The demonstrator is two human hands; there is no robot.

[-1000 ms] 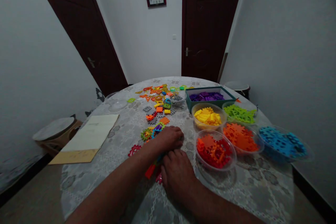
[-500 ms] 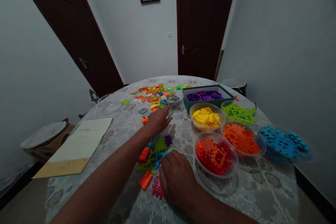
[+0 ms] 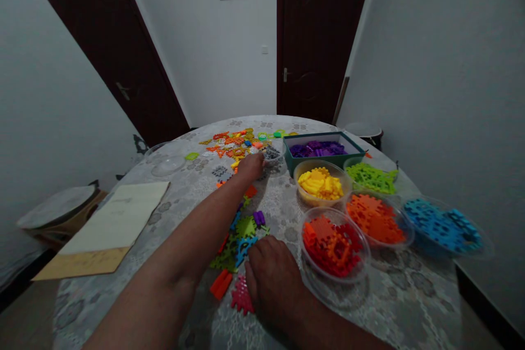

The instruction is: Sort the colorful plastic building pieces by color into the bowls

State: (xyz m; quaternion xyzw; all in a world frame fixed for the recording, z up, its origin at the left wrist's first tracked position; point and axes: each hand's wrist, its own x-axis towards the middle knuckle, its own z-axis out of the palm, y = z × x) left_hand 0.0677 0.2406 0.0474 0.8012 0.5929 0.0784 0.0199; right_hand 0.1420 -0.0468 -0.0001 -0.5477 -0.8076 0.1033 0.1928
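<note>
My left hand [image 3: 251, 166] reaches far over the table, its fingers at the near left edge of a small clear bowl of grey pieces [image 3: 271, 152]. Whether it holds anything is hidden. My right hand [image 3: 275, 276] rests on the cloth with its fingers curled, beside a blue piece [image 3: 245, 249] and a crimson gear-shaped piece [image 3: 243, 294]; what lies under its fingers cannot be seen. Green pieces [image 3: 227, 256], an orange piece [image 3: 221, 284] and a purple piece [image 3: 260, 219] lie between my arms. A mixed pile of orange and yellow pieces [image 3: 235, 145] spreads beyond my left hand.
At the right stand bowls of yellow [image 3: 322, 183], red [image 3: 336, 246], orange [image 3: 375, 219], lime [image 3: 371, 176] and blue pieces [image 3: 443, 224]. Behind them is a green box [image 3: 326, 161] of purple pieces. An open paper folder [image 3: 110, 224] lies at the left.
My left hand has moved forward to the bowl of grey pieces, and its spread fingers are now hidden. My right hand stays nearly in place. The view has shifted slightly.
</note>
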